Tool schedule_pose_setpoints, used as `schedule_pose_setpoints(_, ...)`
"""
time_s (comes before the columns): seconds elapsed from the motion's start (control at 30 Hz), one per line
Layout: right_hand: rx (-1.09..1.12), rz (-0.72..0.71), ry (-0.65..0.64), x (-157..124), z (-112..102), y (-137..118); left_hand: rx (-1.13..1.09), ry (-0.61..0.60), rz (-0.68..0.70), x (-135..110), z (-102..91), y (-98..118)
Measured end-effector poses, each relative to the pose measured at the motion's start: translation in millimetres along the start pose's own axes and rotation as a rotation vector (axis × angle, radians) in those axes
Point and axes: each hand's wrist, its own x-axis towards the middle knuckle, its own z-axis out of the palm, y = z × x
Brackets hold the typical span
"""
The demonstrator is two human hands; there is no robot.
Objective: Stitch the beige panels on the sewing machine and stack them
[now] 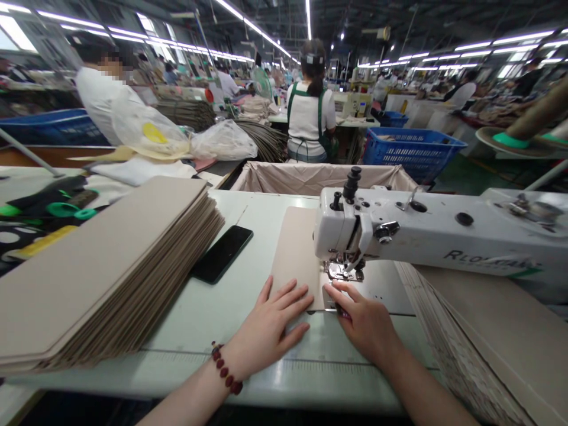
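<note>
A beige fabric panel [295,245] lies on the pale green sewing table, its right edge under the presser foot [344,271] of a white sewing machine [426,231]. My left hand [281,316] rests flat on the panel's near end, fingers spread, with a dark red bead bracelet on the wrist. Just in front of the presser foot is my right hand [366,322], its fingers curled and the fingertips at the panel's right edge. Something small, dark and purplish shows beneath those fingers; its kind is hidden.
A tall stack of beige panels [110,254] stands at left, beside a black phone [224,253]. More panels [497,331] are piled at right under the machine arm. Behind the table are a fabric-lined bin [279,177], a blue basket [412,151] and several people at work.
</note>
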Motion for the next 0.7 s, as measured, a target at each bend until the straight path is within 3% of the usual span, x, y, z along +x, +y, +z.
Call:
schedule_pose_setpoints(0.33,0.022,0.000,0.006,0,2,2,0.013,-0.013,0.056,19,5.2,-9)
schedule_pose_setpoints(0.7,0.003,-0.008,0.010,0,4,4,0.032,0.016,0.027,44,12.8,-26)
